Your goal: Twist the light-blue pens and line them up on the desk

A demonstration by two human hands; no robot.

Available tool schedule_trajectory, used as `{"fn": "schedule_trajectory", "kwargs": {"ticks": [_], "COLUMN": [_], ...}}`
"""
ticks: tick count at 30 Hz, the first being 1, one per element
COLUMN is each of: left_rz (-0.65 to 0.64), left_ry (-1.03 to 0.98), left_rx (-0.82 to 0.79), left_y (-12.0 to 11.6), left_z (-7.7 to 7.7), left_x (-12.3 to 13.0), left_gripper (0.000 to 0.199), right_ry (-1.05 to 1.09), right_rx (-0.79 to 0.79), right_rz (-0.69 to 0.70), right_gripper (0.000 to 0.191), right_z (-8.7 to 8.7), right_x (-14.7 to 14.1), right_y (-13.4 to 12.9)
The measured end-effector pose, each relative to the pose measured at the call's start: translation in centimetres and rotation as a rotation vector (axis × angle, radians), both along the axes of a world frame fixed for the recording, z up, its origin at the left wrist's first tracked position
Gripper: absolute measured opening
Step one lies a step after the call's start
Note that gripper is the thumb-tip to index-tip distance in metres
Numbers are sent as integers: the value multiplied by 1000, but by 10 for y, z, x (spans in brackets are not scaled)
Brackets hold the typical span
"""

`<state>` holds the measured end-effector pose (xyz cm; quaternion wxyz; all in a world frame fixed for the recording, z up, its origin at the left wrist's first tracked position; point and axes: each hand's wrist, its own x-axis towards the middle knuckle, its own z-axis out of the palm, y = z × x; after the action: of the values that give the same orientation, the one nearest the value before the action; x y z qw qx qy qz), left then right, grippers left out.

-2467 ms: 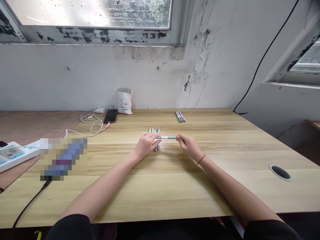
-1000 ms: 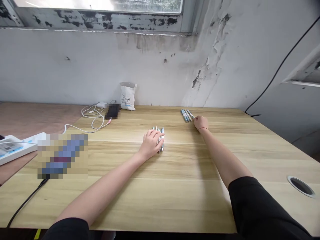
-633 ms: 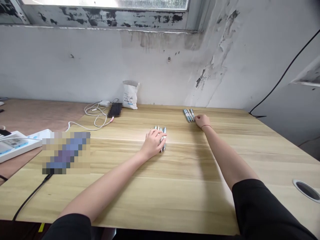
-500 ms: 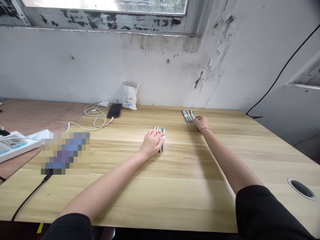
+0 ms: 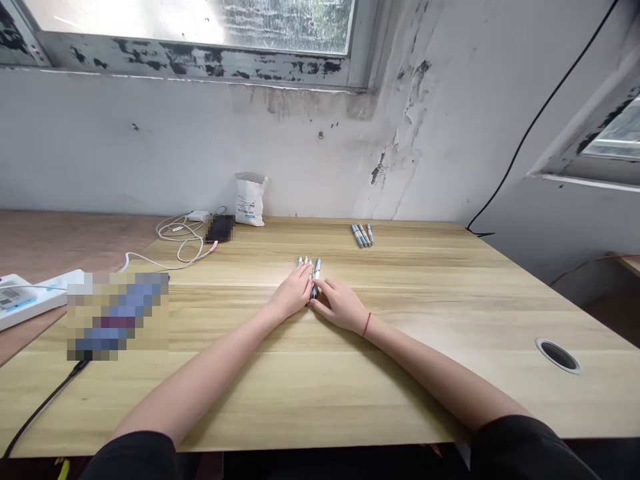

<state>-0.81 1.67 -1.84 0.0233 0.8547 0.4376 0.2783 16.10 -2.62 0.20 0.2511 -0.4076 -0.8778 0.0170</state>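
My left hand (image 5: pixel 293 292) lies palm down over a row of slim pens (image 5: pixel 306 260), its fingers stretched along them and hiding much of them. Only their far ends show beyond my fingers. At the right side of this row is a pale blue and white pen (image 5: pixel 317 269), angled slightly apart at its far end. My right hand (image 5: pixel 343 305) has its thumb and fingers closed at the near part of that pen. Farther back, several similar pens (image 5: pixel 362 235) lie side by side, with neither hand touching them.
A white bag (image 5: pixel 250 199) stands against the wall, beside a blurred dark device (image 5: pixel 220 228) and a white cable (image 5: pixel 193 250). A blurred-out object (image 5: pixel 120 313) and a power strip (image 5: pixel 43 297) are on the left. A round cable hole (image 5: pixel 559 355) is at right.
My right hand has come back from the far pens, toward me and leftward, and has taken hold of the blue and white pen. My left hand stays over the near row. The view has shifted slightly.
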Motion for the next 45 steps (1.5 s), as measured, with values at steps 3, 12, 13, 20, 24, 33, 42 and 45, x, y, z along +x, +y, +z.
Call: {"fn": "schedule_trajectory", "kwargs": {"ticks": [3,12,13,20,24,33,42,45], "left_rz": [-9,35,48,37,35,-9,7,-24], "left_ry": [23,-73,-98,-132,-71,-269,-706,-698], "left_rx": [-6,20,25,120,266,167,-178,-203], "left_y": [1,-4,-5,-12,-12,-3,0,2], "left_z": [-2,5,7,20,22,28,31,31], "left_x": [-1,0,0,-3,0,-11,-15,-18], "left_gripper": [41,35,33,30,38,44,27,31], "right_ry": [-35,-15,15,409,568,579,692,699], "right_rx": [1,-117,-133,-231,-181,-94,-243,-246], "right_rz": [-10,-172,-192,-321,-283,-186,-126,-121], "right_gripper": [27,14,14,24,23,16,25,28], "right_z": [1,-2,-3,2,11,13,10,9], "right_x": [1,10,13,40,49,50,57,58], "right_y": [3,5,6,11,11,12,17,18]}}
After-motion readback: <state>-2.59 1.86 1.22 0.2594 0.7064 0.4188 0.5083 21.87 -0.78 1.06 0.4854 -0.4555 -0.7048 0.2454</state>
